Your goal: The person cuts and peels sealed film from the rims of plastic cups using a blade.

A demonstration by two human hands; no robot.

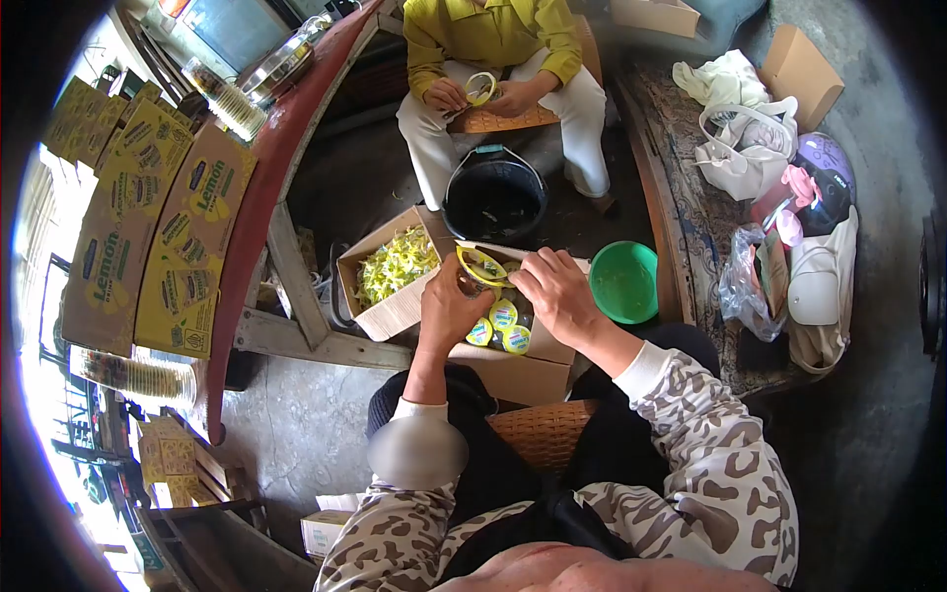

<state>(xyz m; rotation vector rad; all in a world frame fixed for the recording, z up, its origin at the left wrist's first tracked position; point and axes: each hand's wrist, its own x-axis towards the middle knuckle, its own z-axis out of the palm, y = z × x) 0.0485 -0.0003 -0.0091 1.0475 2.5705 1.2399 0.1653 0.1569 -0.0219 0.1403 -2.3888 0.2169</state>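
Observation:
My left hand [449, 308] is closed around a clear plastic cup [480, 268] with a yellow rim, tilted so its round mouth faces up. My right hand [562, 296] has its fingers pinched together at the right side of that rim. Whatever lies between those fingertips is too small to make out. Just below both hands, several cups with printed yellow-green lids [504, 316] sit in an open cardboard box [518, 380]. To the left, another cardboard box [390, 321] holds a heap of yellow-green strips [397, 264].
A black bucket [494, 197] and a green basin [625, 281] stand beyond the boxes. Opposite sits a person [493, 49] holding a yellow-rimmed cup [480, 89]. Lemon cartons [187, 237] line the red-edged table at left; bags and a helmet [824, 178] lie at right.

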